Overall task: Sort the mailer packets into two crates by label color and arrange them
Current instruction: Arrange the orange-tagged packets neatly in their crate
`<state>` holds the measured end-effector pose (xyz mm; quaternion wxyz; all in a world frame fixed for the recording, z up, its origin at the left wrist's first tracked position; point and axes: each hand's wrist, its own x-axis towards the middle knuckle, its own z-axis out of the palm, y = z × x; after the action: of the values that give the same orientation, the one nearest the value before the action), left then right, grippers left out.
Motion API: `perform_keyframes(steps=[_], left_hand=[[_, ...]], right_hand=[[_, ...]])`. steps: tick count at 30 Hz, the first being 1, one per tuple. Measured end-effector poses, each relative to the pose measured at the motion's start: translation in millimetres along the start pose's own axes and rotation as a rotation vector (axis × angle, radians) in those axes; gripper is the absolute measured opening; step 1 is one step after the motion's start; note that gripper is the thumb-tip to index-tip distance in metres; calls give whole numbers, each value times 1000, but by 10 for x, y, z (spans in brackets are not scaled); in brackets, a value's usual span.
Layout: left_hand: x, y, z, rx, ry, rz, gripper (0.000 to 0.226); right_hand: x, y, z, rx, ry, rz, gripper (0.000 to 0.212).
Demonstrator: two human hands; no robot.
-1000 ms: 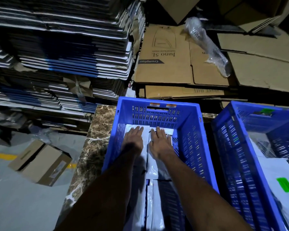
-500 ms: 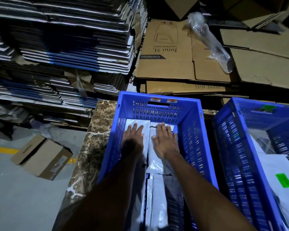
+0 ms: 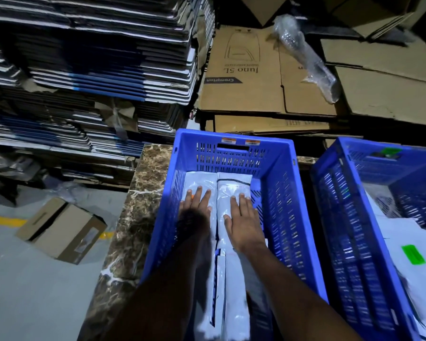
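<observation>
Both my hands are inside the left blue crate (image 3: pixel 284 193), which carries orange stickers on its far rim. My left hand (image 3: pixel 194 207) lies flat with straight fingers on a white mailer packet (image 3: pixel 194 179) at the crate's left side; a bit of orange shows under its fingers. Flat on the neighbouring white packet (image 3: pixel 234 184) rests my right hand (image 3: pixel 242 217). More white packets (image 3: pixel 229 301) lie nearer me between my forearms. The right blue crate (image 3: pixel 330 217) holds white packets, one with a green label (image 3: pixel 413 254).
The crates stand on a brown marble-patterned table (image 3: pixel 143 193). Tall stacks of flattened cartons (image 3: pixel 96 57) rise behind on the left, brown flat cardboard (image 3: pixel 244 77) with a bubble-wrap roll (image 3: pixel 305 55) behind. A small cardboard box (image 3: pixel 59 230) lies on the grey floor at left.
Both hands have slid back toward me along the packets, away from the crate's far wall, uncovering the packets' far ends. The view has tilted slightly.
</observation>
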<state>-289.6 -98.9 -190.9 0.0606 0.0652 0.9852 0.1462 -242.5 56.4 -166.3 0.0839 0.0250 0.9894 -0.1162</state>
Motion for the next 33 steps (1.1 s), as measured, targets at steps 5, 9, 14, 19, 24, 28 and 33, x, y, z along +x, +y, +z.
perform_keyframes(steps=[5,9,14,19,24,28,33], left_hand=[[28,80,-171,-8,-164,-100,59],[-133,196,-327,-50,-65,-145,65],[-513,193,-220,-31,-81,-125,65],[-331,114,-296,25,-126,-92,67],[-548,221,-441,-400,101,-178,70],[-870,274,-642,-608,479,-54,73],[-884,272,-728,-611,313,-123,79]], right_hand=[[-35,-97,-204,-63,-120,87,63],[1,-131,-471,170,-154,312,60],[-45,-95,-618,510,-73,416,86],[-61,-32,-697,612,80,290,65],[-89,-112,-865,736,313,123,37],[-8,-438,-822,811,336,49,28],[117,-677,-712,894,377,38,24]])
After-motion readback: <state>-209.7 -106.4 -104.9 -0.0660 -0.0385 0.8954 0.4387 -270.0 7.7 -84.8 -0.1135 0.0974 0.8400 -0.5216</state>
